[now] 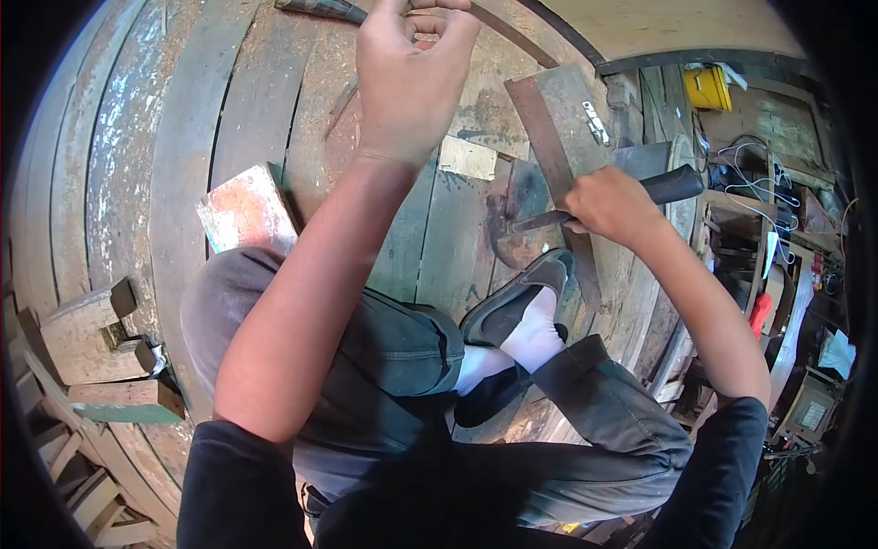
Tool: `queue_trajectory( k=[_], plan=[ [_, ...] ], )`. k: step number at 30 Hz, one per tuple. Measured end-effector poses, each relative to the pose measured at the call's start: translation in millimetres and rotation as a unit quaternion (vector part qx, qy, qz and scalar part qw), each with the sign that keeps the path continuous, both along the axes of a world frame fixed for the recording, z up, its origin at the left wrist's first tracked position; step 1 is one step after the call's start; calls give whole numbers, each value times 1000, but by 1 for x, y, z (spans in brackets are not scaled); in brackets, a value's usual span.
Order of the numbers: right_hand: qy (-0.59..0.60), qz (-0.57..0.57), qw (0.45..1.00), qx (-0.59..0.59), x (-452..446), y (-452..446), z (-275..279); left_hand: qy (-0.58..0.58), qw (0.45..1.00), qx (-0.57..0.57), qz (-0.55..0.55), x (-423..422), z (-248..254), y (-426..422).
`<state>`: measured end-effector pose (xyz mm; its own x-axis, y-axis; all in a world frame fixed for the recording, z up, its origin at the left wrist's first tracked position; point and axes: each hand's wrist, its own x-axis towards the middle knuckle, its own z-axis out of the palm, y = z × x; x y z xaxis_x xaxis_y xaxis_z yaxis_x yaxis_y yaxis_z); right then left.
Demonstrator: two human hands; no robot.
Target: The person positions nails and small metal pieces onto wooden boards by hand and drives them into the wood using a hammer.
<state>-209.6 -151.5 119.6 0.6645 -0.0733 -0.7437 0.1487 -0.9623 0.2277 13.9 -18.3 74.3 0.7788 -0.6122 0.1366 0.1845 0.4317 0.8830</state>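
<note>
My right hand (611,209) is wrapped round the metal shaft of a hammer (675,186), just below its black grip. The hammer's head (499,229) points left, above the floorboards near my shoe. Beneath this hand runs a long rusty flat metal strip (541,137). My left hand (412,78) is at the top edge of the view, its fingers curled toward the thumb. The fingertips are partly cut off, and I cannot make out what is between them. A dark, rounded tool end (325,9) lies left of it.
A paint-stained wooden block (245,209) lies by my knee, and a small pale board piece (467,157) lies ahead. Notched timber (96,339) sits at left. On the right are a yellow bucket (707,89) and cluttered shelves with wires (754,178). My shoe (521,293) rests on the planks.
</note>
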Motion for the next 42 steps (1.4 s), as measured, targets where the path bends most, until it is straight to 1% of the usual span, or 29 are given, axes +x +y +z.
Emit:
queue_trajectory(
  k=[3,5,6,7,9,12,13,15,18,19,21,23,25,26,27,28,29,30,31,32,33,34,35,37,38,39,41,42],
  plan=[
    [16,-15,1000,-2,7,2,4,19,999,26,-5,-1,5,0],
    [-12,-35,999,3,15,-6,2,9,1000,25,-6,-2,3,0],
    [-12,-43,999,-26,19,-8,2,10,1000,25,-7,-3,2,1],
    [-11,-44,999,-27,17,-7,2,-1,1000,18,-5,-3,1,2],
    [-18,-47,999,-12,15,-5,2,-15,1000,11,2,-1,-1,2],
    [-7,-33,999,10,1,7,2,-2,1000,-6,-2,0,-3,0],
    [-7,-34,999,8,0,6,3,5,1000,8,-2,-1,-2,-1],
    [0,-65,996,54,-2,3,5,9,1000,21,-4,-2,-1,-3],
    [-10,-72,997,31,2,-12,3,8,1000,28,-5,-5,-3,-1],
    [-9,-75,997,31,3,-14,4,-10,1000,25,-6,-7,-3,1],
    [-19,-87,996,-24,7,-16,6,-28,999,21,-9,-8,-4,1],
    [-16,-99,995,-5,-6,-12,7,-36,998,42,-13,-8,-8,-1],
    [-60,-99,993,20,-25,-1,11,-39,997,55,-34,-7,-18,-5],
    [-40,-149,988,13,-30,6,19,-42,995,68,-56,-7,-23,-8],
    [-42,-151,988,13,-40,10,26,-44,995,68,-58,-9,-29,-10],
    [-98,-238,964,64,-54,11,34,-88,988,95,-81,-13,-35,-11],
    [-154,-322,927,116,-65,16,39,-133,978,123,-104,-15,-42,-12],
    [-156,-325,925,117,-75,23,40,-144,970,138,-142,-17,-48,-14],
    [-270,-394,867,141,-88,33,40,-147,968,140,-147,-19,-59,-20],
    [-380,-456,789,159,-102,43,38,-212,945,167,-183,-22,-71,-28],
    [-384,-462,784,156,-110,59,33,-277,916,192,-218,-28,-84,-34],
    [-445,-566,670,177,-110,78,22,-290,903,213,-237,-36,-95,-39],
    [-495,-654,538,193,-106,97,11,-296,899,209,-244,-46,-112,-40],
    [-539,-714,325,307,-84,137,-10,-290,883,226,-292,-65,-139,-39],
    [-553,-713,234,362,-73,152,-22,-365,842,285,-275,-77,-133,-33],
    [-560,-703,140,415,-63,165,-36,-371,838,287,-279,-83,-133,-32],
    [-560,-710,128,408,-57,180,-69,-414,819,292,-272,-97,-148,-27],
    [-563,-708,122,408,-61,180,-79,-433,824,278,-238,-102,-157,-25]
  ],
)
